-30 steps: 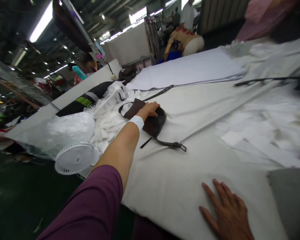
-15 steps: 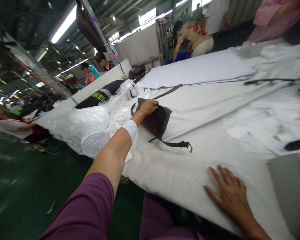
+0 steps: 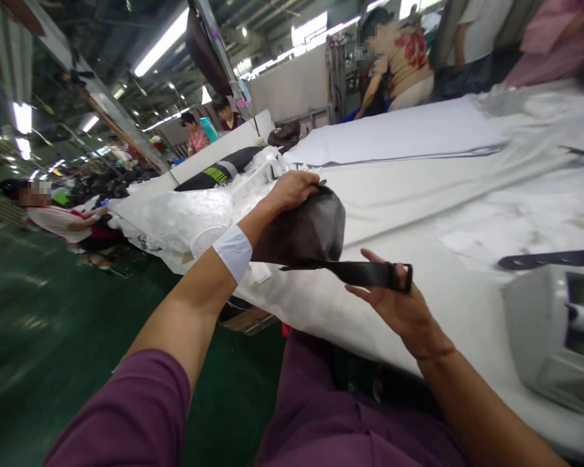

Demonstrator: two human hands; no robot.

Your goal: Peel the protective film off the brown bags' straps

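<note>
A dark brown leather-like bag (image 3: 314,227) is raised a little over the white-covered table, and my left hand (image 3: 294,189) is closed on its upper edge. From the bag's lower side a dark strap (image 3: 363,273) sticks out to the right, with a metal buckle (image 3: 409,277) at its end. My right hand (image 3: 403,314) is behind the strap and buckle, palm up, fingers spread. The strap crosses in front of those fingers; whether they touch it I cannot tell. The bag's far left side is hidden behind my left forearm.
Clear plastic wrap (image 3: 185,214), a white fan (image 3: 207,240) and white scraps crowd the table's left. At right are a grey machine (image 3: 535,331), a dark perforated strap (image 3: 549,259) and white sheets (image 3: 496,227). Co-workers are beyond the table and at far left.
My left hand has lifted the bag from the table and brought it nearer. My right hand has left the tabletop and turned palm up beside the buckle strap.
</note>
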